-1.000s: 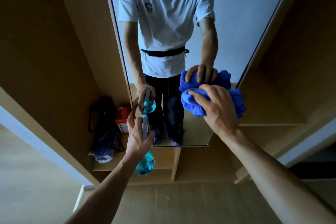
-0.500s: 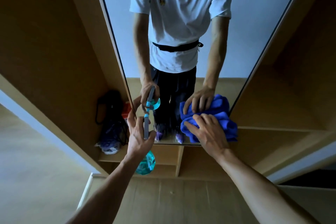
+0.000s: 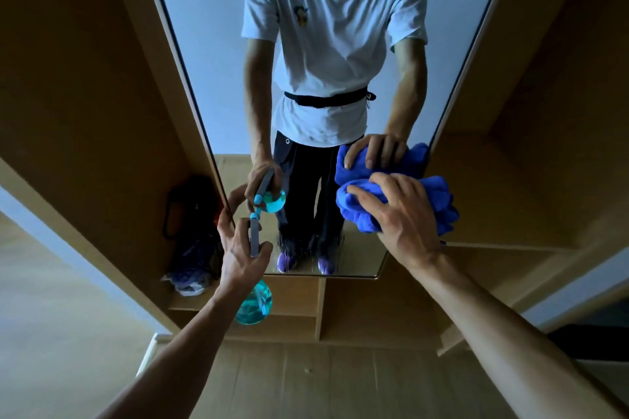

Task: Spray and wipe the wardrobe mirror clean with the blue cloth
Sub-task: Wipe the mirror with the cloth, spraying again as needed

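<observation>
The tall wardrobe mirror [image 3: 211, 54] fills the middle of the view and reflects a person in a white T-shirt. My right hand [image 3: 405, 221] presses a bunched blue cloth [image 3: 439, 204] flat against the glass near the mirror's lower right edge. My left hand [image 3: 240, 255] grips a spray bottle [image 3: 253, 304] with a round teal body and a grey head, its blue nozzle almost touching the glass at the lower left. Both hands and their objects show again as reflections.
Wooden wardrobe panels [image 3: 85, 95] flank the mirror on both sides. A low shelf on the left holds a dark bag [image 3: 189, 204] and a crumpled plastic bag [image 3: 185, 280]. Open cubbies [image 3: 299, 313] sit under the mirror, above a wooden floor [image 3: 306, 381].
My right hand slid the cloth down the glass to the bottom edge, then back up and to the right edge. My left hand kept the bottle near the lower left.
</observation>
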`<action>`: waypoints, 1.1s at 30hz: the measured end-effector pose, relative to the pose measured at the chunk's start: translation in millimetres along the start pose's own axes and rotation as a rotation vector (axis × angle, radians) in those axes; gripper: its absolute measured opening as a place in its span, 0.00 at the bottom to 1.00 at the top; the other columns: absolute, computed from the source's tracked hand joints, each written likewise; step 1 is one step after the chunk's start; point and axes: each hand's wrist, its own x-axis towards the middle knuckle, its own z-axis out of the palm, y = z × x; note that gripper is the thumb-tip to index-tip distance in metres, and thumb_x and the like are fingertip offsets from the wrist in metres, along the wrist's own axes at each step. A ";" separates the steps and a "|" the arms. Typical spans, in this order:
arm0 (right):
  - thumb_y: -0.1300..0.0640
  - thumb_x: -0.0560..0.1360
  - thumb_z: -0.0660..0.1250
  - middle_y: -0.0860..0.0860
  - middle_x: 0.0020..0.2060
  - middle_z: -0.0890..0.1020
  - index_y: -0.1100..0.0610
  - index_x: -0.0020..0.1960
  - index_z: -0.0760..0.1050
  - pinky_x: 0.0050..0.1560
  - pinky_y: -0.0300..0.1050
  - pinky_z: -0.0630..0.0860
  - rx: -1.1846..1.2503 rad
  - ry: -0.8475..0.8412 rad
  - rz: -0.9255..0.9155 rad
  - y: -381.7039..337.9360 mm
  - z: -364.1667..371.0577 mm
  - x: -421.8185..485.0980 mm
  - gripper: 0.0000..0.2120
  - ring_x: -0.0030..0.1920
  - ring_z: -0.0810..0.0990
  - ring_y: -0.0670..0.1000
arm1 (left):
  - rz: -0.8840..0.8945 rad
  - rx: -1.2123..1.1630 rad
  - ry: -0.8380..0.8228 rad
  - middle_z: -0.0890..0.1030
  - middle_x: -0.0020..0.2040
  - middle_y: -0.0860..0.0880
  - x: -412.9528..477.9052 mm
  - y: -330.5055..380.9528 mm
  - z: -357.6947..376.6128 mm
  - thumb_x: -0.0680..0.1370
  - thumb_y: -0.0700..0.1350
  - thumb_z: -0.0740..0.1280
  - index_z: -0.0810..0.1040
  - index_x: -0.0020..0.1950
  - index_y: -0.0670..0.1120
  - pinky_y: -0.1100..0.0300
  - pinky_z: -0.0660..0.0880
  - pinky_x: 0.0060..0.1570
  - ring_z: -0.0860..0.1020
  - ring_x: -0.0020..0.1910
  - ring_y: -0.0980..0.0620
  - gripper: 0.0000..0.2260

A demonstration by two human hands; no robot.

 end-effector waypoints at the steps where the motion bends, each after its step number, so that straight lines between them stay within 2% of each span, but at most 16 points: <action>1: 0.63 0.73 0.70 0.56 0.58 0.77 0.49 0.66 0.77 0.56 0.56 0.72 -0.007 0.016 0.002 2.1 -1.8 1.0 0.22 0.53 0.76 0.59 | -0.003 0.000 0.002 0.53 0.80 0.45 0.4 0.3 0.1 0.70 0.46 0.67 0.71 0.55 0.47 0.48 0.72 0.56 0.65 0.72 0.35 0.15; 5: 0.62 0.75 0.69 0.55 0.57 0.77 0.49 0.66 0.77 0.56 0.56 0.71 -0.026 0.027 -0.019 5.5 5.9 -5.3 0.21 0.52 0.75 0.59 | 0.007 0.007 0.006 0.53 0.80 0.45 -0.5 1.0 1.5 0.71 0.44 0.68 0.71 0.54 0.47 0.47 0.73 0.55 0.64 0.74 0.34 0.14; 8: 0.63 0.75 0.70 0.56 0.56 0.78 0.49 0.66 0.77 0.55 0.57 0.71 -0.025 0.009 -0.052 6.0 20.2 -16.3 0.21 0.52 0.76 0.59 | -0.003 0.012 0.018 0.55 0.79 0.43 -0.9 3.3 2.4 0.69 0.45 0.66 0.71 0.54 0.46 0.50 0.71 0.53 0.66 0.72 0.36 0.15; 12: 0.65 0.74 0.66 0.57 0.56 0.77 0.51 0.66 0.75 0.54 0.57 0.72 -0.019 -0.109 -0.106 4.8 46.5 -42.8 0.22 0.53 0.75 0.60 | -0.015 0.016 0.021 0.54 0.80 0.43 -1.9 4.2 4.6 0.69 0.45 0.66 0.72 0.55 0.43 0.50 0.70 0.54 0.65 0.73 0.37 0.16; 16: 0.66 0.73 0.69 0.58 0.59 0.76 0.51 0.68 0.74 0.56 0.57 0.73 -0.050 -0.255 -0.145 4.4 69.0 -71.2 0.26 0.55 0.74 0.60 | -0.019 0.014 0.025 0.54 0.80 0.43 -2.9 2.9 5.2 0.69 0.46 0.66 0.72 0.55 0.43 0.50 0.71 0.52 0.67 0.71 0.38 0.16; 21: 0.66 0.71 0.69 0.58 0.60 0.76 0.51 0.70 0.72 0.58 0.56 0.75 0.009 -0.303 -0.138 9.3 67.6 -73.8 0.28 0.56 0.76 0.60 | -0.037 0.011 0.010 0.54 0.80 0.44 -2.1 2.2 1.1 0.69 0.46 0.67 0.72 0.55 0.46 0.50 0.74 0.52 0.69 0.69 0.37 0.15; 24: 0.68 0.68 0.73 0.57 0.60 0.75 0.52 0.70 0.72 0.59 0.55 0.75 0.115 -0.312 -0.065 14.7 58.5 -76.2 0.32 0.57 0.76 0.59 | -0.036 -0.002 -0.002 0.55 0.80 0.45 -3.3 1.2 -2.4 0.69 0.47 0.67 0.72 0.54 0.48 0.47 0.77 0.52 0.70 0.68 0.37 0.15; 27: 0.68 0.65 0.75 0.56 0.62 0.74 0.50 0.70 0.69 0.56 0.55 0.76 0.218 -0.263 0.097 19.4 42.3 -75.1 0.37 0.58 0.74 0.59 | -0.041 -0.007 -0.005 0.58 0.78 0.45 -2.0 3.2 -6.9 0.69 0.47 0.66 0.72 0.53 0.49 0.47 0.78 0.49 0.72 0.64 0.36 0.14; 30: 0.63 0.67 0.72 0.54 0.59 0.75 0.49 0.70 0.68 0.50 0.54 0.76 0.162 -0.141 0.260 21.6 26.5 -65.4 0.33 0.55 0.75 0.58 | -0.044 -0.023 -0.006 0.59 0.77 0.44 -0.9 1.9 -7.6 0.69 0.47 0.66 0.72 0.53 0.48 0.46 0.78 0.53 0.72 0.65 0.36 0.13; 33: 0.57 0.68 0.68 0.54 0.54 0.76 0.51 0.68 0.68 0.48 0.55 0.77 0.114 -0.071 0.402 20.2 24.1 -62.1 0.28 0.52 0.75 0.58 | -0.057 -0.024 -0.006 0.59 0.76 0.45 -2.4 -0.3 -6.7 0.69 0.48 0.67 0.72 0.53 0.48 0.46 0.77 0.54 0.72 0.64 0.38 0.14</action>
